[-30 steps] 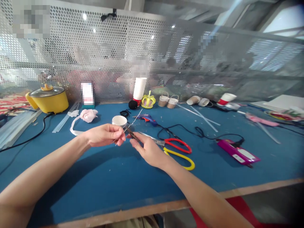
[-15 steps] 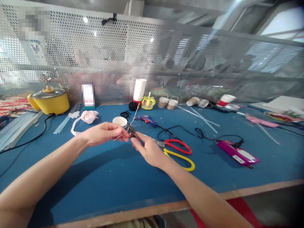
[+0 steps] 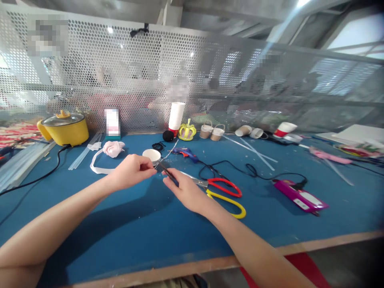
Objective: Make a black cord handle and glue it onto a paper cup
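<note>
My left hand is closed in a pinch on the lower end of a thin twisted wire, which slants up and to the right. My right hand is wrapped round dark-handled pliers. The jaws of the pliers point up-left to the wire near my left fingertips; whether they bite on it is too small to tell. Just behind my fingers stands a white paper cup. Scissors with one red and one yellow handle lie beside my right hand, their blades partly hidden by it.
A blue glue gun trails a black cable. To the right lies a purple power strip. A yellow electric pot, a pale fabric rose, a yellow crown-shaped piece and small baskets stand further back, before a perforated metal screen.
The wire's upper end has dropped and leans further right. My left fingers have closed more tightly together. The pliers have shifted slightly in my right hand.
</note>
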A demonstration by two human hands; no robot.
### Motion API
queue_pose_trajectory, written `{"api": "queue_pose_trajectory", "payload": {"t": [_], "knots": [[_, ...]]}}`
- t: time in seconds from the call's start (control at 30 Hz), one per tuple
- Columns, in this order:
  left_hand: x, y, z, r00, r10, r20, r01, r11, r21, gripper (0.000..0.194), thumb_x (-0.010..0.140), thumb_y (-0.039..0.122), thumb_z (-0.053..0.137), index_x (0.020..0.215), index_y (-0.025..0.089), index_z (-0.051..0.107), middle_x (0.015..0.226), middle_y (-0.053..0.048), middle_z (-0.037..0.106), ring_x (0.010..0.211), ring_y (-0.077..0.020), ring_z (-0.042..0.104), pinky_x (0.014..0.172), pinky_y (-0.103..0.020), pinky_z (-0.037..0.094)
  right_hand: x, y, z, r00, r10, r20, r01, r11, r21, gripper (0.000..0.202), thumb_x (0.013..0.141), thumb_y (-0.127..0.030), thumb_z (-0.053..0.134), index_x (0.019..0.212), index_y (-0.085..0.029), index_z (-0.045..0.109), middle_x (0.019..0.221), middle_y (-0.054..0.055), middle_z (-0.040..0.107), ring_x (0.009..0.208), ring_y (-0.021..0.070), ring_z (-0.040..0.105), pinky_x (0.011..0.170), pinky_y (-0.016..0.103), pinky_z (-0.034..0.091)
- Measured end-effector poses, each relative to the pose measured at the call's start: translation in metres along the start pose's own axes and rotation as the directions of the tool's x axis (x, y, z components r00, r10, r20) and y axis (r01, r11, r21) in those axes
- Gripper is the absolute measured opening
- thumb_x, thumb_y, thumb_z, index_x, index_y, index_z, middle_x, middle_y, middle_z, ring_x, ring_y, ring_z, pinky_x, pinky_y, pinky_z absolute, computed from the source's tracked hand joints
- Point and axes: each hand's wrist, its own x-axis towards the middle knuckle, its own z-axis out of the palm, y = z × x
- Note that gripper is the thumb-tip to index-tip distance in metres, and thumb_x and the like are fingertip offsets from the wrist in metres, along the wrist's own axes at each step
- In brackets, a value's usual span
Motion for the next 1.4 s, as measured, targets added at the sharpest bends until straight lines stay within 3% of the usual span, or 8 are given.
{"api": "queue_pose_trajectory", "payload": {"t": [0.3,0.57,0.73,0.9,1.03,1.17,1.27,1.4], "knots": [[0.007,-0.019,-0.006,0.971,-0.009,0.239,0.116,0.892,-0.437,0.025,0.073,0.035,0.059,0.065,0.012,0.058,0.059,0.002,0.051,0.056,-0.0073,0.040,0.053,-0.021,0.031,-0.002,-0.003,-0.002,0.997,-0.042,0.066,0.042,0.999,0.000,0.021,0.087,-0.030,0.043,0.095,-0.015,0.055,0.092,0.009,0.063,0.081,0.0184,0.058,0.072,0.031,0.044],[0.009,-0.035,0.010,0.875,0.201,0.440,0.340,0.392,-0.855,0.030,0.073,0.043,0.061,0.076,0.013,0.061,0.068,-0.002,0.056,0.067,-0.0114,0.050,0.065,-0.025,0.036,-0.004,-0.008,-0.007,0.990,-0.121,0.068,0.109,0.982,0.153,0.021,0.088,-0.025,0.040,0.098,-0.016,0.056,0.096,0.007,0.064,0.085,0.0160,0.058,0.076,0.028,0.044],[0.004,-0.017,0.011,0.959,0.052,0.279,0.148,0.746,-0.649,0.032,0.073,0.044,0.057,0.063,0.014,0.051,0.060,0.001,0.049,0.057,-0.0099,0.042,0.058,-0.025,0.034,-0.003,-0.004,-0.003,0.998,-0.060,0.027,0.058,0.996,0.073,0.021,0.088,-0.028,0.041,0.096,-0.015,0.056,0.094,0.008,0.064,0.085,0.0176,0.059,0.076,0.030,0.045],[-0.004,0.007,0.004,0.973,0.138,-0.186,-0.090,0.965,0.245,0.023,0.080,0.027,0.047,0.062,0.014,0.056,0.064,-0.005,0.054,0.070,-0.0174,0.047,0.068,-0.033,0.035,0.000,-0.001,0.003,1.000,0.010,-0.020,-0.009,1.000,0.010,0.021,0.088,-0.028,0.041,0.093,-0.015,0.057,0.091,0.009,0.065,0.084,0.0191,0.060,0.076,0.032,0.044],[-0.002,-0.002,-0.002,0.997,0.065,0.043,-0.051,0.961,-0.273,0.029,0.082,0.039,0.045,0.076,0.015,0.060,0.073,-0.005,0.060,0.070,-0.0151,0.051,0.065,-0.028,0.038,-0.002,-0.004,-0.001,0.998,-0.034,-0.048,0.038,0.996,0.085,0.021,0.088,-0.028,0.040,0.096,-0.016,0.055,0.093,0.007,0.065,0.085,0.0169,0.060,0.076,0.029,0.045],[0.005,-0.020,0.000,0.940,0.118,0.319,0.174,0.638,-0.750,0.029,0.080,0.044,0.049,0.079,0.016,0.057,0.077,-0.004,0.060,0.071,-0.0125,0.051,0.065,-0.026,0.039,-0.004,-0.006,-0.007,0.996,-0.087,-0.022,0.089,0.986,0.139,0.021,0.088,-0.026,0.040,0.099,-0.016,0.055,0.095,0.006,0.065,0.086,0.0151,0.059,0.077,0.027,0.045],[0.006,-0.021,0.004,0.919,0.131,0.372,0.219,0.615,-0.758,0.030,0.074,0.046,0.056,0.071,0.016,0.052,0.066,0.000,0.053,0.062,-0.0105,0.047,0.062,-0.025,0.038,-0.005,-0.005,-0.006,0.993,-0.119,-0.014,0.120,0.985,0.125,0.021,0.088,-0.025,0.041,0.101,-0.016,0.055,0.097,0.006,0.064,0.088,0.0153,0.059,0.078,0.027,0.044],[-0.002,-0.002,0.007,0.999,0.016,0.035,-0.008,0.974,-0.227,0.025,0.076,0.035,0.053,0.061,0.015,0.049,0.059,0.000,0.051,0.058,-0.0120,0.043,0.058,-0.027,0.035,-0.002,0.000,0.000,0.997,-0.050,-0.055,0.051,0.999,0.003,0.020,0.087,-0.027,0.042,0.097,-0.016,0.055,0.095,0.008,0.064,0.086,0.0180,0.059,0.077,0.030,0.044]]}}
